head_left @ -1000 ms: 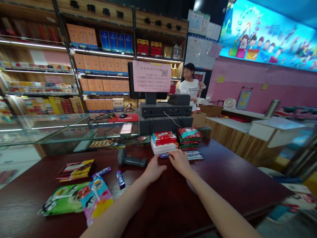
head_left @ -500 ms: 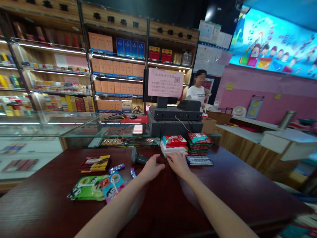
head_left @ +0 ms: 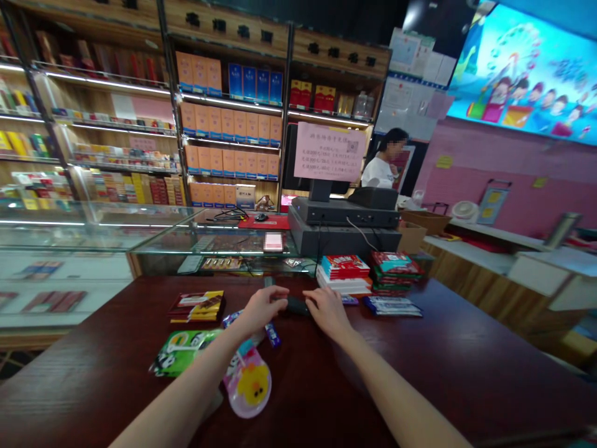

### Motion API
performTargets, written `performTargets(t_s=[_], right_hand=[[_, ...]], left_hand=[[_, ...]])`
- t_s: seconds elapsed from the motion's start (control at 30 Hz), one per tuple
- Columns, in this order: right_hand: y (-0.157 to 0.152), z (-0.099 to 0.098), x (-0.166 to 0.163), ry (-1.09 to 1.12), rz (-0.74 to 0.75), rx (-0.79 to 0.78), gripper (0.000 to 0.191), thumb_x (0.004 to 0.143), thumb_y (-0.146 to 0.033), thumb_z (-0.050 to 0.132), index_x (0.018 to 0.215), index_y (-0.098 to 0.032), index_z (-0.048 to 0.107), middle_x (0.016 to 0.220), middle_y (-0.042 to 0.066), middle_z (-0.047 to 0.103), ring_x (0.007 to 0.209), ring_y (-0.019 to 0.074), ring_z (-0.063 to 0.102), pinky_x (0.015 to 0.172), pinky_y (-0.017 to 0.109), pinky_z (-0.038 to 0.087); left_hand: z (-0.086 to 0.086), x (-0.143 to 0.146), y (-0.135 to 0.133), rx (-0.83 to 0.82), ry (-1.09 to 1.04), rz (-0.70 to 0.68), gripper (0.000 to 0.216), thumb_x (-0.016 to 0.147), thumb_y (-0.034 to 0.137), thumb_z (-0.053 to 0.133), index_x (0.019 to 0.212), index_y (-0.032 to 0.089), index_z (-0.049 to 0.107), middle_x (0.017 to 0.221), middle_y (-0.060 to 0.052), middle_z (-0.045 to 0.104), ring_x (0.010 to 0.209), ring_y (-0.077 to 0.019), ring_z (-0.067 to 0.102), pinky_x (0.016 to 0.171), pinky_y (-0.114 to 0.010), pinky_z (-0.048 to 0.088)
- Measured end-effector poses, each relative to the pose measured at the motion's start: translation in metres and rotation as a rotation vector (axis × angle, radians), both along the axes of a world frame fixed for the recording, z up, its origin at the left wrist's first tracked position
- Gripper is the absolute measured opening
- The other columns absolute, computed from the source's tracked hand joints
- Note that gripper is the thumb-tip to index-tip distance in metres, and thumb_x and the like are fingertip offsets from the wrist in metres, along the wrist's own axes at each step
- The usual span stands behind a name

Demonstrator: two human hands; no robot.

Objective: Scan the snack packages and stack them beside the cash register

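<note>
A dark barcode scanner (head_left: 297,305) lies on the brown table, partly hidden behind my left hand (head_left: 263,309). That hand has loosely bent fingers, thumb apart from them, and nothing visible in its grasp; whether it touches the scanner I cannot tell. At the handle's other end is my right hand (head_left: 329,312), open, fingers bent a little, beside a purple packet (head_left: 349,300). Below my left hand lies a purple candy bar (head_left: 273,335), with another partly hidden by the wrist. A pink pouch with a yellow chick (head_left: 252,386) and a green panda pouch (head_left: 175,354) lie near the left forearm.
Yellow-and-brown chocolate packs (head_left: 198,307) lie at left. White and red boxes (head_left: 345,274), red-green packets (head_left: 396,270) and blue-white packets (head_left: 393,306) line the back right. Behind stand a glass counter (head_left: 224,239) and register (head_left: 345,224). A person (head_left: 380,168) is beyond.
My left hand has moved left, to in front of the scanner; my right hand stays to its right. The chick pouch shows beside my left forearm. The view has shifted, and the person's head has turned.
</note>
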State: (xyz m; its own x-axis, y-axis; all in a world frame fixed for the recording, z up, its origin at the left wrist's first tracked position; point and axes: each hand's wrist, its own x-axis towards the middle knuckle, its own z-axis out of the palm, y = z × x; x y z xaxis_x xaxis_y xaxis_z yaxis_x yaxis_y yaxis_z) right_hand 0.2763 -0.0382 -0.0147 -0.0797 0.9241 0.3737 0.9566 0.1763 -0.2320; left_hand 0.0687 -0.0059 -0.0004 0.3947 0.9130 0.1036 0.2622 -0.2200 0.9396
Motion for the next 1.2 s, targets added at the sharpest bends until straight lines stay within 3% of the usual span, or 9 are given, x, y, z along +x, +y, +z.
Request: performTargets(t_s=[0.13,0.3,0.4,0.5,0.63,0.77,1.0,1.2], right_hand=[[0.008,-0.005,-0.015,0.041,0.012,0.018,0.029,0.099,-0.023,0.05,0.117,-0.027,0.073,0.113,0.005,0.075,0.109,0.0246,0.059,0.092,0.038,0.038],[0.015,-0.007,-0.029,0.07,0.011,0.025,0.03,0.098,-0.022,0.05,0.117,-0.028,0.073,0.11,0.005,0.076,0.106,0.0241,0.06,0.092,0.038,0.039],[0.019,-0.006,-0.035,0.097,0.016,0.042,0.03,0.099,-0.022,0.049,0.116,-0.028,0.073,0.109,0.005,0.076,0.105,0.0243,0.06,0.092,0.038,0.039],[0.023,-0.006,-0.042,0.119,0.028,0.059,0.029,0.099,-0.022,0.049,0.115,-0.028,0.073,0.109,0.005,0.076,0.105,0.024,0.06,0.092,0.038,0.039],[0.023,-0.012,-0.047,0.173,0.026,0.123,0.029,0.1,-0.02,0.049,0.115,-0.028,0.072,0.109,0.004,0.076,0.105,0.0222,0.06,0.092,0.037,0.04],[0.02,-0.016,-0.049,0.21,0.018,0.168,0.028,0.098,-0.017,0.051,0.113,-0.027,0.072,0.105,0.004,0.076,0.102,0.022,0.061,0.094,0.037,0.04],[0.023,-0.012,-0.048,0.24,0.005,0.222,0.028,0.094,-0.012,0.058,0.113,-0.026,0.073,0.103,0.003,0.076,0.101,0.0227,0.06,0.093,0.04,0.04],[0.019,-0.014,-0.046,0.246,0.037,0.281,0.027,0.093,-0.011,0.06,0.111,-0.027,0.073,0.098,0.003,0.076,0.097,0.0225,0.059,0.094,0.041,0.038]], left_hand=[[0.005,-0.033,0.013,0.03,0.019,0.054,0.045,0.072,0.039,0.064,0.111,0.015,0.071,0.094,-0.007,0.076,0.078,-0.0181,0.068,0.067,-0.028,0.052],[0.008,-0.066,0.025,0.1,0.104,0.087,0.042,0.078,0.037,0.057,0.112,0.015,0.069,0.099,-0.007,0.077,0.088,-0.0201,0.071,0.081,-0.031,0.055],[0.007,-0.08,0.029,0.215,0.318,0.14,0.036,0.083,0.029,0.052,0.112,0.017,0.069,0.108,-0.008,0.076,0.097,-0.0208,0.071,0.09,-0.032,0.052],[0.006,-0.089,0.031,0.304,0.596,0.094,0.031,0.084,0.024,0.054,0.111,0.021,0.069,0.112,-0.006,0.076,0.106,-0.0209,0.07,0.096,-0.031,0.048],[0.012,-0.088,0.028,0.333,0.923,0.028,0.03,0.081,0.027,0.062,0.109,0.022,0.07,0.11,-0.009,0.076,0.106,-0.0268,0.07,0.092,-0.035,0.048],[0.02,-0.081,0.026,0.314,1.114,-0.027,0.026,0.079,0.028,0.064,0.104,0.024,0.072,0.107,-0.008,0.077,0.107,-0.03,0.07,0.093,-0.041,0.047],[0.022,-0.077,0.029,0.337,1.18,-0.076,0.027,0.084,0.02,0.054,0.106,0.023,0.07,0.114,-0.01,0.075,0.111,-0.0281,0.069,0.094,-0.04,0.046],[0.016,-0.076,0.034,0.355,1.039,-0.059,0.029,0.087,0.019,0.048,0.108,0.024,0.067,0.117,-0.007,0.073,0.106,-0.0237,0.07,0.091,-0.034,0.048]])
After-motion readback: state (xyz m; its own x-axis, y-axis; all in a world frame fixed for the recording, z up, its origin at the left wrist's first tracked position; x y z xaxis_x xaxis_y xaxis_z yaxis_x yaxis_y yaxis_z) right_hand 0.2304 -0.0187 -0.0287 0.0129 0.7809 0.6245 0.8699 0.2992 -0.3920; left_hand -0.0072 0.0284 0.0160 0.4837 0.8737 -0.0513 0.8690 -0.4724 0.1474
